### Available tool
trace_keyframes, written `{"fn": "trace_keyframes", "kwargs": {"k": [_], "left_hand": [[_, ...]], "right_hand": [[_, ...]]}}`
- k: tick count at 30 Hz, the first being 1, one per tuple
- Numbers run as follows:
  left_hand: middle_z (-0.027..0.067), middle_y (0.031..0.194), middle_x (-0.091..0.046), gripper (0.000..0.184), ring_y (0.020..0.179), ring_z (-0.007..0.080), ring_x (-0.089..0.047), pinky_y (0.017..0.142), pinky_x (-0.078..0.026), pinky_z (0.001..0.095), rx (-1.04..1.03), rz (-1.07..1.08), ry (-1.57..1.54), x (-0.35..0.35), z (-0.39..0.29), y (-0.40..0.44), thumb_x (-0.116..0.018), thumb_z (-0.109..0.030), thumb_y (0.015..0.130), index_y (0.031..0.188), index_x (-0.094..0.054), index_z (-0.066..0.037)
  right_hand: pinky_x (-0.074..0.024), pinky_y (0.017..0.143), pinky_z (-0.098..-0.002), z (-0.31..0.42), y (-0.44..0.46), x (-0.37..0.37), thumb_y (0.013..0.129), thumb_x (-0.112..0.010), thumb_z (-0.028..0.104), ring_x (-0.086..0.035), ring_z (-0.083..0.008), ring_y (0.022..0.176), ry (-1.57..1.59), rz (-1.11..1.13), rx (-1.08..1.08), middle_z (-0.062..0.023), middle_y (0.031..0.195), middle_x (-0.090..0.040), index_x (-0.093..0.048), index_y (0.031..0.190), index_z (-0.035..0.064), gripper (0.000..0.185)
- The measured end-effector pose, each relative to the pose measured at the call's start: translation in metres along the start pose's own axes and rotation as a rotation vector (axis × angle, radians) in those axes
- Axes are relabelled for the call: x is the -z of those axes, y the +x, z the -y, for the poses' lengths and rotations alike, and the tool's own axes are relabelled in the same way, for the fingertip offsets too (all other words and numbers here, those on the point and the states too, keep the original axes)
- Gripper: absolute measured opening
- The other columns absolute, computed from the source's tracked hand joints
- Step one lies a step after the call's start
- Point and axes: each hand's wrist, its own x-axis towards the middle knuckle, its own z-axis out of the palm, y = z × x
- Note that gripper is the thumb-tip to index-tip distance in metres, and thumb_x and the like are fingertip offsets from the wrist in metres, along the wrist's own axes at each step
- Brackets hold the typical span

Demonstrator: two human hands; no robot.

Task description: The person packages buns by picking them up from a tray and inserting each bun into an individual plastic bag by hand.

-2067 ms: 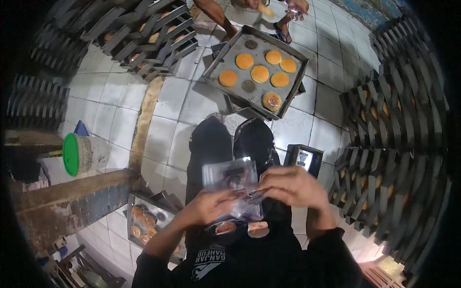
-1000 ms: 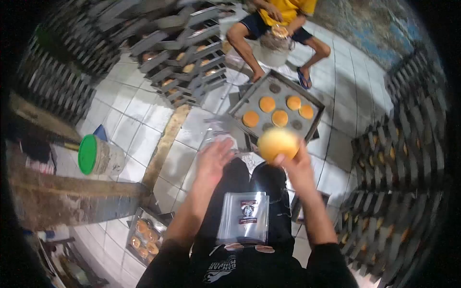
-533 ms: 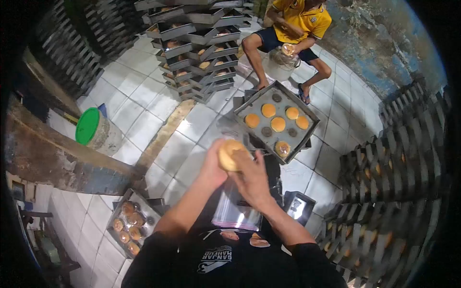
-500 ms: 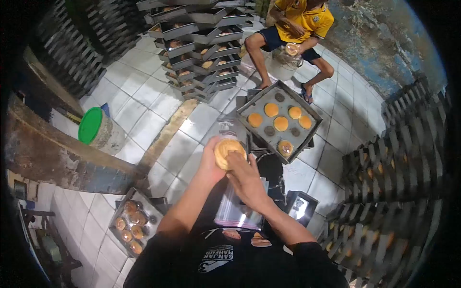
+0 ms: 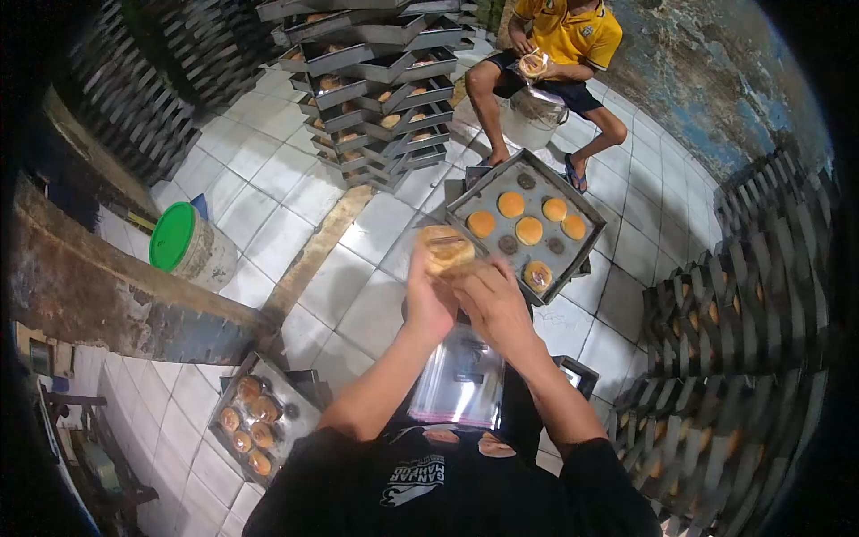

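My left hand is closed around a round golden bun, which appears to be inside a clear plastic bag with print on it. Close beside it, my right hand has its fingers bent together at the bag's right edge; they are slightly blurred. A stack of clear plastic bags lies on my lap below both hands. Beyond my hands, a metal tray holds several golden buns and a few dark round spots.
At lower left, another tray carries several wrapped buns. A green-lidded bucket stands at left. Stacked trays rise ahead, with more racks at right. A co-worker in a yellow shirt sits opposite, holding a bagged bun.
The bun has moved up and slightly right with my left hand. My right hand has slid from the bun's top to its right edge. The co-worker has raised their bun with both hands.
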Motion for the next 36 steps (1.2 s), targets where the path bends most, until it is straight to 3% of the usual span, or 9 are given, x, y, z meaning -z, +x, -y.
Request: {"fn": "trace_keyframes", "kwargs": {"k": [4, 9, 13, 18, 21, 24, 27, 31, 36], "left_hand": [[0.0148, 0.138, -0.058, 0.067, 0.127, 0.0313, -0.056, 0.104, -0.049, 0.0532, 0.192, 0.047, -0.046, 0.011, -0.004, 0.012, -0.031, -0.062, 0.105, 0.142, -0.049, -0.008], [0.0163, 0.142, -0.056, 0.071, 0.13, 0.035, -0.054, 0.107, -0.044, 0.0606, -0.172, 0.109, 0.54, 0.037, -0.03, 0.019, -0.025, -0.063, 0.105, 0.144, -0.046, -0.008], [0.0169, 0.139, -0.056, 0.074, 0.127, 0.0344, -0.056, 0.104, -0.047, 0.0589, 0.063, -0.043, 0.098, 0.043, -0.026, 0.016, -0.023, -0.065, 0.105, 0.144, -0.046, -0.007], [0.0157, 0.139, -0.056, 0.071, 0.124, 0.0338, -0.057, 0.099, -0.051, 0.0549, -0.125, 0.1, 0.476, 0.057, -0.036, 0.022, -0.025, -0.065, 0.105, 0.141, -0.047, -0.009], [0.0129, 0.141, -0.056, 0.063, 0.126, 0.0323, -0.057, 0.1, -0.05, 0.0546, 0.118, -0.12, 0.078, 0.04, -0.049, -0.004, -0.028, -0.062, 0.106, 0.14, -0.047, -0.012], [0.0115, 0.142, -0.055, 0.057, 0.127, 0.0292, -0.056, 0.104, -0.048, 0.0501, 0.397, -0.022, 0.103, -0.004, -0.038, -0.049, -0.037, -0.053, 0.107, 0.148, -0.042, -0.014], [0.0138, 0.14, -0.058, 0.055, 0.125, 0.0253, -0.058, 0.106, -0.046, 0.042, 0.009, -0.176, 0.613, 0.025, -0.032, -0.036, -0.045, -0.041, 0.107, 0.15, -0.044, -0.006], [0.0154, 0.137, -0.062, 0.049, 0.125, 0.0208, -0.058, 0.109, -0.044, 0.0365, -0.153, 0.092, 0.838, 0.027, -0.027, -0.025, -0.045, -0.032, 0.11, 0.146, -0.051, 0.001], [0.0056, 0.084, -0.071, 0.024, 0.082, 0.0114, -0.067, 0.077, -0.053, 0.0265, -0.506, -0.122, 0.991, 0.008, -0.02, -0.013, -0.057, -0.016, 0.105, 0.094, -0.067, 0.003]], "right_hand": [[-0.0512, 0.082, -0.0471, -0.003, -0.015, -0.017, 0.09, -0.067, 0.004, -0.066, -0.0309, 0.092, 0.279, 0.083, -0.076, -0.0137, 0.108, -0.066, -0.062, 0.094, 0.0041, 0.007], [-0.0498, 0.072, -0.0327, 0.046, -0.043, 0.01, 0.096, -0.069, 0.011, -0.062, -0.0195, 0.083, 1.609, 0.961, 0.089, -0.0097, 0.098, -0.062, -0.057, 0.086, 0.0035, 0.017], [-0.0561, 0.09, -0.034, 0.003, -0.02, -0.011, 0.09, -0.074, 0.009, -0.068, -0.0243, 0.108, 0.533, -0.009, -0.102, -0.0112, 0.121, -0.065, -0.061, 0.11, 0.0007, 0.025], [-0.0487, 0.066, -0.0314, 0.031, -0.04, 0.018, 0.09, -0.076, 0.01, -0.059, -0.0155, 0.078, 1.442, 0.463, -0.068, -0.0062, 0.084, -0.062, -0.055, 0.082, 0.004, 0.023], [-0.054, 0.08, -0.0383, 0.004, -0.047, -0.001, 0.087, -0.076, 0.005, -0.067, -0.0247, 0.093, 0.989, 0.048, -0.449, -0.0106, 0.102, -0.066, -0.063, 0.098, 0.0026, 0.017], [-0.0547, 0.085, -0.0385, -0.003, -0.032, -0.006, 0.08, -0.08, 0.008, -0.066, -0.0345, 0.095, -0.002, -0.353, 0.029, -0.014, 0.104, -0.067, -0.063, 0.114, -0.0001, 0.039], [-0.055, 0.082, -0.0354, 0.0, -0.024, -0.002, 0.084, -0.078, 0.007, -0.067, -0.0328, 0.093, -0.036, -0.297, 0.128, -0.0143, 0.107, -0.067, -0.064, 0.111, -0.0014, 0.032], [-0.0517, 0.071, -0.0324, -0.055, -0.014, -0.024, 0.101, -0.062, 0.014, -0.066, -0.0191, 0.078, 0.378, -0.348, -0.573, -0.0147, 0.083, -0.067, -0.066, 0.106, -0.0039, 0.019], [-0.0463, 0.065, -0.0361, -0.03, -0.001, -0.003, 0.101, -0.061, 0.017, -0.058, -0.0228, 0.071, 0.093, -0.338, -0.228, -0.0148, 0.081, -0.061, -0.066, 0.092, -0.003, 0.023]]}}
